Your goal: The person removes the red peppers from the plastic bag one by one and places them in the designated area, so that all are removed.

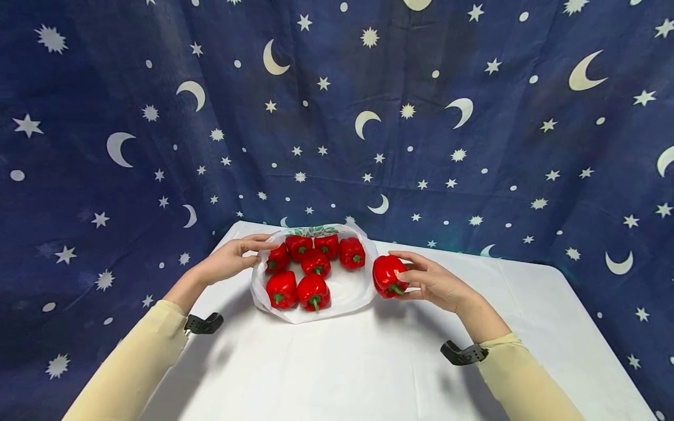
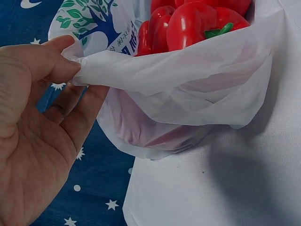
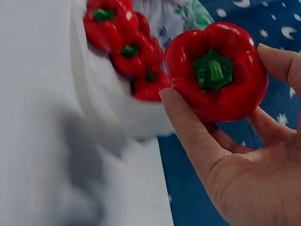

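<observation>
A white plastic bag [image 1: 347, 290] lies wide at the mouth on the table, with several red bell peppers [image 1: 313, 292] inside. My left hand [image 1: 230, 258] pinches the bag's left rim between thumb and fingers; the left wrist view shows the thin film [image 2: 141, 70] caught at the fingertips. Just right of the bag, my right hand [image 1: 433, 283] grips one red bell pepper [image 1: 388, 275] with its green stem facing me. In the right wrist view that pepper [image 3: 181, 54] sits between thumb and spread fingers, held above the table.
The table wears a white cloth [image 1: 337, 374]. Behind and beside it hangs a dark blue curtain [image 1: 337, 134] with moons and stars. A green and blue tree print [image 2: 94, 19] shows on the bag. Black bands [image 1: 202, 323] are worn on both wrists.
</observation>
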A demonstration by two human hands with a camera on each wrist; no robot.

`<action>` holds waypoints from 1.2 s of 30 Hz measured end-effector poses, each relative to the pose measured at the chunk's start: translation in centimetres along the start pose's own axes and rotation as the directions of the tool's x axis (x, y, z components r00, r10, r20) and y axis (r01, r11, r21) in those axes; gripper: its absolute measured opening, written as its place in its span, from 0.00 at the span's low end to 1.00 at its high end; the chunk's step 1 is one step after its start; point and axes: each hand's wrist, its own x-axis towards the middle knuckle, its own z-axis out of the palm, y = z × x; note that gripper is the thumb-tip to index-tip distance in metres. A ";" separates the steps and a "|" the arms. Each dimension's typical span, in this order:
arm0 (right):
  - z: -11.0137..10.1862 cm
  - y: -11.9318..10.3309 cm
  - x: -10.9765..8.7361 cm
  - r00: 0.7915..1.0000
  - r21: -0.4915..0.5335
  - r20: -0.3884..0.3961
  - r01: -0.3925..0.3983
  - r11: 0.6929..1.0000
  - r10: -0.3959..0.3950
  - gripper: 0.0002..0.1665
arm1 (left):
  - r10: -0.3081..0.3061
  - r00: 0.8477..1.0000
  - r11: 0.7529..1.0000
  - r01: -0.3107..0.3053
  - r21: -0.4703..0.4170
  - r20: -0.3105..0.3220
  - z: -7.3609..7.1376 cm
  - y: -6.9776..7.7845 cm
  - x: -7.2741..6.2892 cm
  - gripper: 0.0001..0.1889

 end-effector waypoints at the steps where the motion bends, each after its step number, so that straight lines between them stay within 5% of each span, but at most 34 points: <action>1: -0.5 0.0 -0.1 1.000 0.006 -0.017 0.003 1.000 -0.003 0.44 | 0.005 1.000 1.000 -0.005 0.004 -0.002 0.0 0.0 0.0 0.22; 17: -8.3 1.5 0.5 0.964 0.076 -0.261 -0.024 0.997 0.043 0.44 | -0.014 1.000 0.999 0.014 0.029 -0.022 0.0 0.2 -0.5 0.23; 36: -10.6 4.1 4.0 0.934 0.072 -0.343 -0.084 0.994 0.104 0.46 | -0.025 0.999 0.999 0.027 0.040 -0.029 0.1 0.4 -0.3 0.23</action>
